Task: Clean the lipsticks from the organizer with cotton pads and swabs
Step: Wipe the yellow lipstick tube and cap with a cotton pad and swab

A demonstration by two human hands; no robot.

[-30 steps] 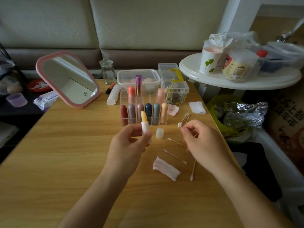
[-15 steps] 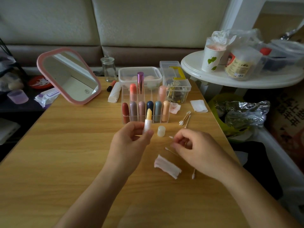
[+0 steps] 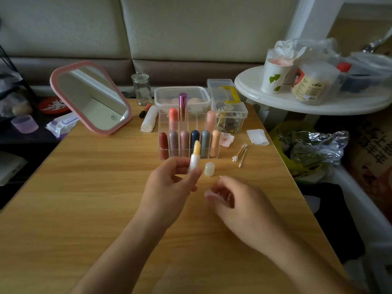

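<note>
My left hand (image 3: 167, 187) grips a white lip balm (image 3: 195, 155) with a pale yellow stick, upright, just in front of the clear organizer (image 3: 218, 148). Several capped lipsticks (image 3: 184, 143) stand in its slots. The balm's translucent cap (image 3: 209, 169) stands on the table beside it. My right hand (image 3: 244, 209) hovers low over the table to the right, blurred, its fingers curled; what they hold is hidden. A white cotton swab tip (image 3: 220, 176) shows just above that hand. Loose swabs (image 3: 239, 154) lie right of the organizer.
A pink-framed mirror (image 3: 91, 98) leans at the back left. Behind the organizer are a clear tub (image 3: 182, 92), a clear box (image 3: 229, 109) and a glass jar (image 3: 142, 88). A stained pad (image 3: 226, 140) and a clean pad (image 3: 257, 137) lie right. The white side table (image 3: 307, 100) stands beyond the right edge.
My right hand has moved down and left across the table, now covering the folded cotton pad and the swabs that lay there. My left hand keeps the balm upright.
</note>
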